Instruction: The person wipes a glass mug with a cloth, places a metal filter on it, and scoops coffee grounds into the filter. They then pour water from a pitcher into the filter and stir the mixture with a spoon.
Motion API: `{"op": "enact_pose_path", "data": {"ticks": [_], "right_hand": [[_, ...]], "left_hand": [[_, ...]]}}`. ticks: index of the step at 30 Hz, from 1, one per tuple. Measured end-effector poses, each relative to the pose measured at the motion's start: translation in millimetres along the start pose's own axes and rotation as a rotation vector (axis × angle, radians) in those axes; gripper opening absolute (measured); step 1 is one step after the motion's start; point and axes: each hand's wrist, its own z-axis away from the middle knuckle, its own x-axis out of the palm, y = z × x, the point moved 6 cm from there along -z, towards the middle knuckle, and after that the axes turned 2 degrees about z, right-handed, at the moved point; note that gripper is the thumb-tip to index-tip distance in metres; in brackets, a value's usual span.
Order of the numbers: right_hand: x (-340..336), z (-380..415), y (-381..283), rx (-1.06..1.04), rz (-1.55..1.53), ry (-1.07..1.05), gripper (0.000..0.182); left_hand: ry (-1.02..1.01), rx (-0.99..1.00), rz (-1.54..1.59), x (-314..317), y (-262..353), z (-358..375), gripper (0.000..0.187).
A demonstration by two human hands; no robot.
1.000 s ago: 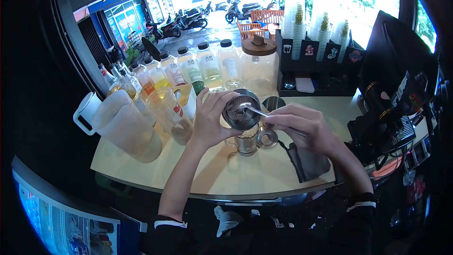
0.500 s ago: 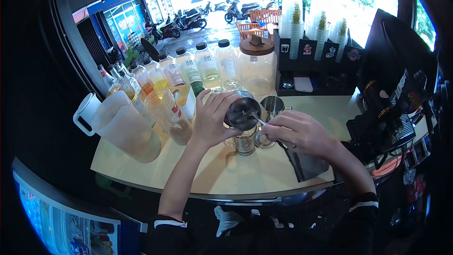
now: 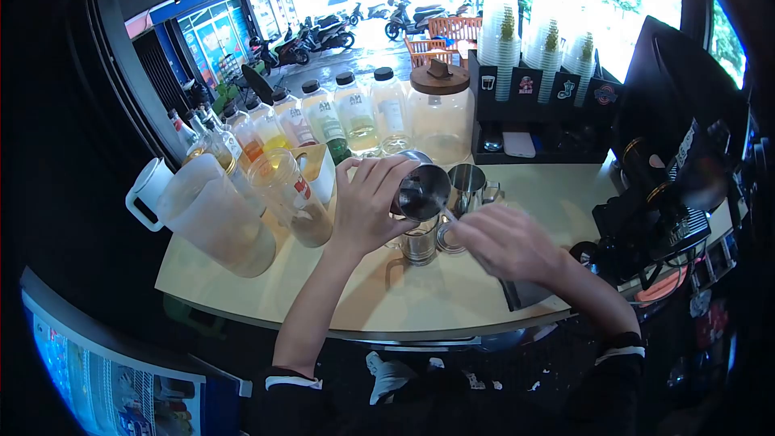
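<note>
My left hand [image 3: 370,202] is wrapped round a dark metal cup [image 3: 425,193], which is tilted with its opening toward me above a glass mug [image 3: 419,244] on the counter. My right hand [image 3: 510,244], blurred by motion, grips a thin metal spoon [image 3: 450,215] whose far end points to the cup's mouth. Just behind the hands stands a steel pitcher [image 3: 467,183]. A small round glass or metal item [image 3: 450,237] sits beside the mug, partly hidden by my right hand. The cup's contents are too dark to make out.
On the pale counter [image 3: 371,303], a large cloudy pitcher [image 3: 216,218] and a clear plastic jug [image 3: 291,202] stand at left. Several capped bottles [image 3: 355,123] and a wooden-lidded jar [image 3: 441,121] line the back. A dark cloth [image 3: 529,292] lies right, near black equipment [image 3: 646,210].
My right hand has shifted slightly down and left with the spoon. The metal cup has moved a little to the right and its mouth is turned slightly differently.
</note>
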Motion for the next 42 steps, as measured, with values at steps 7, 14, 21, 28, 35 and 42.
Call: {"op": "enact_pose_path", "data": {"ticks": [7,14,21,28,35,42], "right_hand": [[-18.5,-0.2,-8.6,0.057,-0.055,0.045,0.037],[-2.1,5.9,2.0,-0.011,0.017,-0.112,0.05],[-0.8,6.8,0.8,-0.011,-0.046,-0.231,0.05],[-1.4,9.9,3.2,-0.02,-0.004,-0.116,0.05],[2.6,10.0,4.2,0.03,-0.061,-0.241,0.05],[-5.4,-2.2,15.5,0.024,-0.046,-0.221,0.044]], "left_hand": [[-0.003,-0.014,-0.03,-0.9,-5.0,2.6,0.082],[-0.037,-0.031,-0.002,-4.3,0.7,1.6,0.084],[-0.093,-0.026,0.001,-5.1,-3.1,-2.2,0.083],[-0.111,-0.037,-0.009,-7.4,-3.9,-4.3,0.082],[-0.166,-0.055,0.023,-6.0,-5.8,-6.5,0.081],[-0.225,-0.051,0.029,-2.0,-6.9,-9.2,0.082]]}}
